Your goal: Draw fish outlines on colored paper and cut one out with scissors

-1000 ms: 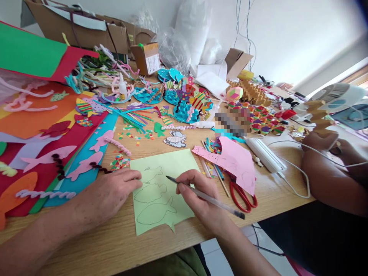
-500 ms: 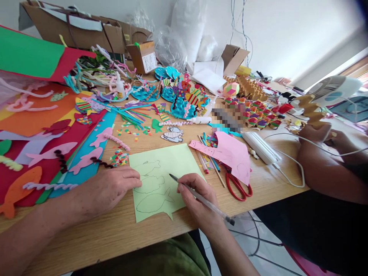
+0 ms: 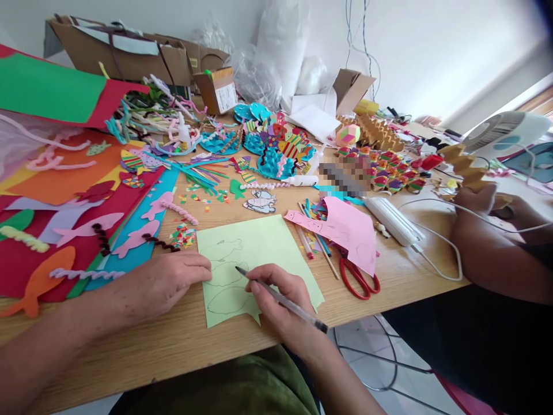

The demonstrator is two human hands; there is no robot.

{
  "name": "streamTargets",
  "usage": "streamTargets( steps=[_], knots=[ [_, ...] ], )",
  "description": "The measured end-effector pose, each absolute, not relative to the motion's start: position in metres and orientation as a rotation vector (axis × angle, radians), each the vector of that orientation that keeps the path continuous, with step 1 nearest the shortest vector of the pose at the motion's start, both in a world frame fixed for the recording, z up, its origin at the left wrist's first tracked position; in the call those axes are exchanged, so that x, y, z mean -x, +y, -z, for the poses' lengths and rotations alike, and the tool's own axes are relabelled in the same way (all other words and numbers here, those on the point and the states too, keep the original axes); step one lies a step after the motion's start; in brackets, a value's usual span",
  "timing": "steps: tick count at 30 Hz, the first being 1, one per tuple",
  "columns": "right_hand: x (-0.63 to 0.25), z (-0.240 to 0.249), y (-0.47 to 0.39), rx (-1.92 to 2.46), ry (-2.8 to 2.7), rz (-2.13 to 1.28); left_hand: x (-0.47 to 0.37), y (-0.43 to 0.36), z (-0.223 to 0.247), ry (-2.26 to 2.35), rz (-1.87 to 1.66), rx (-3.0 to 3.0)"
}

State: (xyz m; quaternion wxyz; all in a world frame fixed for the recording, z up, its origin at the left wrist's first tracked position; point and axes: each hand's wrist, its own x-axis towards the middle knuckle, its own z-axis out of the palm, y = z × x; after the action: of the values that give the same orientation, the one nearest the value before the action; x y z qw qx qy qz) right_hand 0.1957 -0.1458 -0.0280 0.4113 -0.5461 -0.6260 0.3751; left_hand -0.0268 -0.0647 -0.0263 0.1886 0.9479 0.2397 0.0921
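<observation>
I see pale green paper (image 3: 280, 239) on the wooden table (image 3: 173, 351), bearing three thin fish outlines. My right hand (image 3: 280, 301) is clamped on the pen (image 3: 290, 303), its tip by the middle outline's tail; that hand hides the lowest one's tail. My left hand (image 3: 166, 282) lies on the left edge; whether it pinches, I can't tell. A moment ago the tip was farther right, over blank paper.

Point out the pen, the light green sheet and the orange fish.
Pen (image 3: 299, 310): head view, on the barrel.
Light green sheet (image 3: 272, 245): head view, on its undrawn part.
Orange fish (image 3: 49, 278): head view, on its body.
</observation>
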Motion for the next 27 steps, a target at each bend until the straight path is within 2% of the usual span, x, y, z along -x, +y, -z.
streamTargets(
  steps=[10, 27],
  knots=[
    [-0.179, 0.038, -0.137, 1.339, -1.835, -0.783, 0.026, -0.067, 0.030, 0.683, -0.413, -2.626],
    [-0.180, 0.042, -0.138, 1.277, -1.910, -0.726, 0.027, -0.069, 0.037, 0.654, -0.406, -2.626]
  ],
)
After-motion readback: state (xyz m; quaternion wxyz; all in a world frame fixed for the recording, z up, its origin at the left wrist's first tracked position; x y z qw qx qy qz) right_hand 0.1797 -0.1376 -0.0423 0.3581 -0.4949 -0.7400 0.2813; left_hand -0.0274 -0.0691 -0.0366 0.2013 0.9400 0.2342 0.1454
